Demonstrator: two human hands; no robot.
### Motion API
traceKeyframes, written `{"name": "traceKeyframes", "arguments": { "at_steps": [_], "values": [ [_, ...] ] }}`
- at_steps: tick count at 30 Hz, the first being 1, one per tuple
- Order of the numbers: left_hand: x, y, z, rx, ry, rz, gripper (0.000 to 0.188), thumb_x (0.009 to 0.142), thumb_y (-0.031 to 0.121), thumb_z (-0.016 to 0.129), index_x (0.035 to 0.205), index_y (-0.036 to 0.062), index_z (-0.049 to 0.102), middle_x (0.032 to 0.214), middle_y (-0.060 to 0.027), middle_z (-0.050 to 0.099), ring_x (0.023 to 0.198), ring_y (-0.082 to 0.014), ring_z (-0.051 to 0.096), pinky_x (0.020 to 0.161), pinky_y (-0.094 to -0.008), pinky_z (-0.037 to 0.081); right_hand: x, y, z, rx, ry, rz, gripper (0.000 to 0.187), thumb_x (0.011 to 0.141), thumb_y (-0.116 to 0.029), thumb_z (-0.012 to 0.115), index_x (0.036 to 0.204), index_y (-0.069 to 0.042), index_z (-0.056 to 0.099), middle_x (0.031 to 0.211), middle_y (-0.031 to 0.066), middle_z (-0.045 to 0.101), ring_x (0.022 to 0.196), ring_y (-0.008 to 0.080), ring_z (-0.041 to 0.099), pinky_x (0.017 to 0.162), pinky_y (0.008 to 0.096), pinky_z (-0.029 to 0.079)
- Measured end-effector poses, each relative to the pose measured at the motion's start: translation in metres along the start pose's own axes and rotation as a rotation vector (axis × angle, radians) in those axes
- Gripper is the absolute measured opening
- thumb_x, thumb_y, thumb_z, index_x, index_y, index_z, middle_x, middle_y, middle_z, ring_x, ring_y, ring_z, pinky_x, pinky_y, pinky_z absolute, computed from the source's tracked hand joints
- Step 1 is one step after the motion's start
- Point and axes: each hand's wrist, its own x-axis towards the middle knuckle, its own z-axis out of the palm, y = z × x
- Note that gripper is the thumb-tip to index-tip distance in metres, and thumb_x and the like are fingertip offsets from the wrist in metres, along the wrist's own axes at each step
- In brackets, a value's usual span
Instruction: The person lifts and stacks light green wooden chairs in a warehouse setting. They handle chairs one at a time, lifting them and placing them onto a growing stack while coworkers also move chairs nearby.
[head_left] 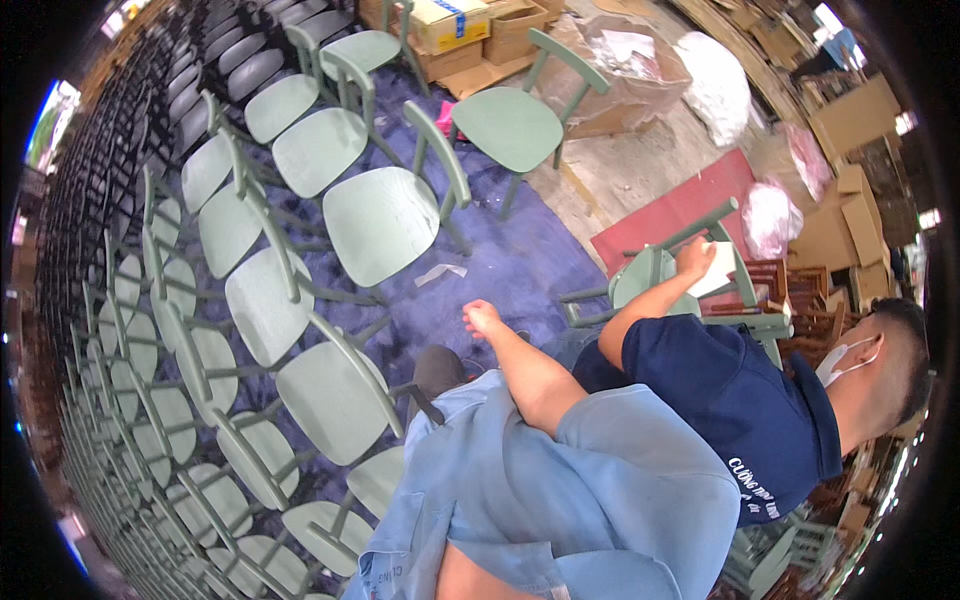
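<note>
Chair (pixel 380 230) nearest right hand (pixel 482 318) faces lower left; backrest (pixel 439 155) slants down rightward.

Mostly just a light blue shirt (pixel 480 440), pretty baggy and wrinkled, with a wide short sleeve (pixel 650 450). Some dark lettering (pixel 390 575) low down on it. Right hand (pixel 483 318) and forearm (pixel 530 370) are bare. Dark grey bit (pixel 438 370) past the shirt, can't tell if trouser or shoe.

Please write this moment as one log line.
right hand: no object seen | left hand: out of view | green chairs: in rows | co-worker's hand: holds white piece
</note>
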Motion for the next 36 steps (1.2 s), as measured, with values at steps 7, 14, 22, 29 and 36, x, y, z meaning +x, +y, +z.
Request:
{"name": "traceKeyframes", "arguments": {
  "at_steps": [7, 14, 22, 29, 36],
  "values": [
    [0.100, 0.083, -0.179, -0.035, -0.267, -0.034, 0.032, 0.094, 0.029, 0.066, 0.086, 0.0007, 0.079, 0.066, -0.0129, 0.072, 0.050, -0.0160, 0.066, 0.049, -0.0300, 0.053, 0.016, 0.024, -0.046, 0.011, 0.131, 0.257, 0.026, 0.093, -0.029, 0.062, 0.116, -0.018, 0.064, 0.094, 0.0005, 0.070, 0.074, 0.0179, 0.066, 0.065, 0.0423, 0.056],
    [0.220, 0.204, -0.240, -0.648, -0.240, 0.456, 0.036, 0.103, 0.034, 0.062, 0.098, -0.0005, 0.072, 0.071, -0.0063, 0.068, 0.061, -0.0124, 0.065, 0.056, -0.0282, 0.052, 0.057, -0.031, -0.049, 0.201, 0.239, 0.208, 0.027, 0.093, -0.029, 0.064, 0.117, -0.018, 0.065, 0.097, 0.0016, 0.070, 0.080, 0.0181, 0.067, 0.071, 0.0465, 0.056],
    [0.339, 0.304, -0.246, -0.802, -0.059, 0.524, 0.030, 0.102, 0.027, 0.066, 0.105, -0.0023, 0.067, 0.083, -0.0079, 0.070, 0.070, -0.0125, 0.064, 0.062, -0.0284, 0.053, 0.112, -0.171, -0.009, -0.023, 0.404, -0.073, 0.053, 0.082, -0.034, 0.078, 0.129, -0.013, 0.063, 0.113, 0.0147, 0.070, 0.111, 0.0325, 0.068, 0.097, 0.0453, 0.054],
    [0.398, 0.338, -0.279, -0.521, -0.248, 0.667, 0.027, 0.102, 0.023, 0.067, 0.107, -0.0031, 0.067, 0.084, -0.0060, 0.069, 0.072, -0.0114, 0.062, 0.067, -0.0273, 0.052, 0.141, -0.269, 0.004, -0.158, 0.740, -0.111, 0.071, 0.078, -0.035, 0.078, 0.141, -0.011, 0.056, 0.137, 0.0201, 0.063, 0.130, 0.0384, 0.058, 0.106, 0.0462, 0.050],
    [0.435, 0.339, -0.304, -0.407, -0.255, 0.482, 0.023, 0.101, 0.020, 0.067, 0.101, -0.0023, 0.065, 0.077, -0.0055, 0.066, 0.064, -0.0116, 0.059, 0.058, -0.0275, 0.048, 0.172, -0.277, -0.020, -0.193, 0.481, -0.075, 0.062, 0.084, -0.028, 0.072, 0.141, -0.009, 0.057, 0.132, 0.0232, 0.066, 0.123, 0.0381, 0.063, 0.104, 0.0470, 0.051]
  ]
}}
